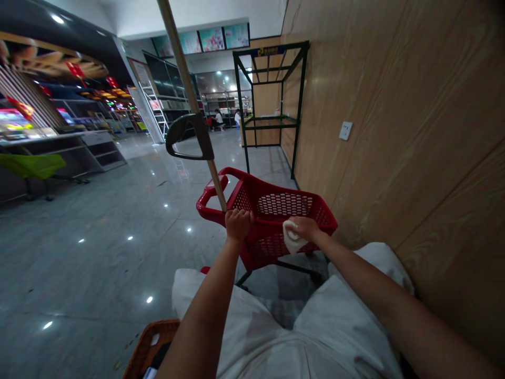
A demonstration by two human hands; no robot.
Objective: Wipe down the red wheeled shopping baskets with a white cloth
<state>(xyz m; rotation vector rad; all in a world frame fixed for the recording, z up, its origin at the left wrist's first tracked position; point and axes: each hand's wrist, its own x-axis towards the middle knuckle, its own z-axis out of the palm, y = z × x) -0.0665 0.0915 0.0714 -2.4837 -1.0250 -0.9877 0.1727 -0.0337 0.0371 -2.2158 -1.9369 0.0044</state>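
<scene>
A small red shopping cart (268, 202) with perforated basket walls stands right before my knees. My left hand (239, 223) is closed over its near rim, close to the handle end. A tall pale pole (219, 187) rises beside that hand and carries a dark grey loop-shaped handle (205, 137); how its lower end is fixed is hidden. With my right hand (305, 229) I grip a white cloth (292, 239) and hold it against the near side wall of the basket. Part of the cloth hangs below my fingers.
A wood-panelled wall (394, 131) with a power socket (345, 130) runs along the right. A dark metal rack (270, 123) stands beyond the cart. At lower left is a brown wicker-like basket (158, 331). A green cart (33, 166) stands left by a counter; people are far back.
</scene>
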